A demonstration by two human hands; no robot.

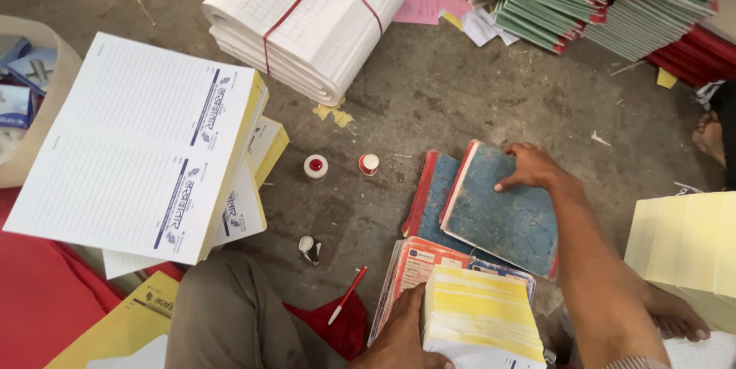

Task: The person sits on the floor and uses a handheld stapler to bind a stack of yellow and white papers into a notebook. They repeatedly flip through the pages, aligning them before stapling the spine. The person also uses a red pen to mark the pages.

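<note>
The right hand lies flat, fingers spread, pressing on the top corner of a blue cover, which sits tilted over a second blue cover with a red spine. The left hand cups the near side of a pad of yellow and white sheets, thumb along its edge; whether the fingers curl under it I cannot tell. The pad rests on a printed booklet just below the blue covers.

To do this well, it seems wise to keep the pad's edges square under the left hand while the right steadies or slides the cover, so loose sheets do not fan out.

Bare floor opens ahead of the covers. To the left stand two small red-capped bottles and a red pen, close enough to knock. A knee hems in the left; a yellow stack and a bare foot crowd the right. Ruled forms and a tied bundle lie farther off.
</note>
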